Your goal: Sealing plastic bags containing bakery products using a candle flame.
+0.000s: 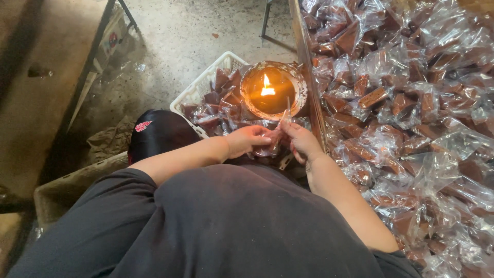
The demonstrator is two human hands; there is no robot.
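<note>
A packet [272, 146], pinched by both hands, left [248, 140] and right [302, 141], sits just below the flame [267, 87]; held too close, its plastic could melt or fingers burn.

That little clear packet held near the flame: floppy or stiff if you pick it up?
The clear packet, pinched between left hand and right hand, probably crinkles limply: its film looks thin. The brown block inside likely keeps it firm, and the glossy wrap may be slippery.

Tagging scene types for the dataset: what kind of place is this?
Likely a small informal food-packing workshop. A table is heaped with brown blocks in clear plastic bags, a white basket holds more, and both hands hold a bag by an open-flame lamp over a bare concrete floor.
</note>
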